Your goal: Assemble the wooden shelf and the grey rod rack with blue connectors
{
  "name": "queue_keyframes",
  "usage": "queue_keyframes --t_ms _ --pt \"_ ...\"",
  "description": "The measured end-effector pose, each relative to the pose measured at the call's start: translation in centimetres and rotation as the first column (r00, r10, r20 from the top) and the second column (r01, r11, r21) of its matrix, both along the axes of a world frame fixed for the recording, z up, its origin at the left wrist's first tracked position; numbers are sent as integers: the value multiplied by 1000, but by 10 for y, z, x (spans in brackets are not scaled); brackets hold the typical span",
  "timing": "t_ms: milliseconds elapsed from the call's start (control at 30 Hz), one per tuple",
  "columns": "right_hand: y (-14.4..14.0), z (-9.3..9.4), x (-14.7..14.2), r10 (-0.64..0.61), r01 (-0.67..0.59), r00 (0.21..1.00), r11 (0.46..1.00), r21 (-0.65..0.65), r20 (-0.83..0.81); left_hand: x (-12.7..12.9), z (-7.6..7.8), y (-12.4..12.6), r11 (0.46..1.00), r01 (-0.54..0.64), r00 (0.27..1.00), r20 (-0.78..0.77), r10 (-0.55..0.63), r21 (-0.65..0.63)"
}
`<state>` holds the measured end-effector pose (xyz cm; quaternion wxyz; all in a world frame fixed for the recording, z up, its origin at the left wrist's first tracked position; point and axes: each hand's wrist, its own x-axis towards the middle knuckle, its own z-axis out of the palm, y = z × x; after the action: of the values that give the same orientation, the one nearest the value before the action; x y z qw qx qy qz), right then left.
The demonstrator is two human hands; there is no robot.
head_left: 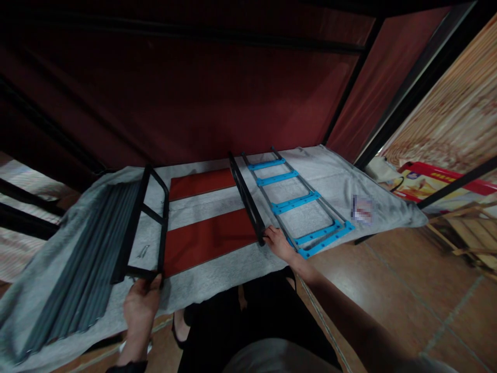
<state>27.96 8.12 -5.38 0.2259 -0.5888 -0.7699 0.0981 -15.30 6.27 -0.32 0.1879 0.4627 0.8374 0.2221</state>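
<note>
Black frame (145, 223) and black bar (247, 197) gripped by left hand (140, 305) and right hand (277, 242) fingers; label (363, 209) blurred.

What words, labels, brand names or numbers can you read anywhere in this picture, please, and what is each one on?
No text can be read.
Small card on the grey cloth: pixelated, unreadable.
Red and yellow box to the right, beyond the table: yellow lettering along its red edge, too small and blurred to read.
</note>
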Motion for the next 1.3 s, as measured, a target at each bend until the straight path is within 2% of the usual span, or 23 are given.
queue_keyframes --t_ms 200,367,500,667,800,933,1100,1300 --pt "3 -1 0 19 -19 1000 1000 7 21 -6 -13 2 999 -21 997 77 17 50" --pt "3 -3 4 36 -36 998 999 -2 -45 0 -6 2 997 -46 991 132 38 63" --pt "5 -4 2 16 -17 1000 1000 -6 -4 3 -2 0 995 -54 991 131 43 87" --pt "4 -5 4 51 -52 998 999 -5 -38 1 -6 1 997 -49 994 99 42 68" --pt "4 -6 4 35 -35 999 999 -11 -23 1 -7 2 994 -38 992 128 24 107" --pt "3 -4 3 26 -26 1000 1000 -8 11 3 -4 0 998 -34 995 94 28 61" --pt "1 -1 2 32 -32 999 999 -8 -36 4 1 -1 1000 -27 998 56 27 3" --pt "1 -2 0 12 -12 1000 1000 -11 19 2 0 0 1000 -9 999 30 9 -15"
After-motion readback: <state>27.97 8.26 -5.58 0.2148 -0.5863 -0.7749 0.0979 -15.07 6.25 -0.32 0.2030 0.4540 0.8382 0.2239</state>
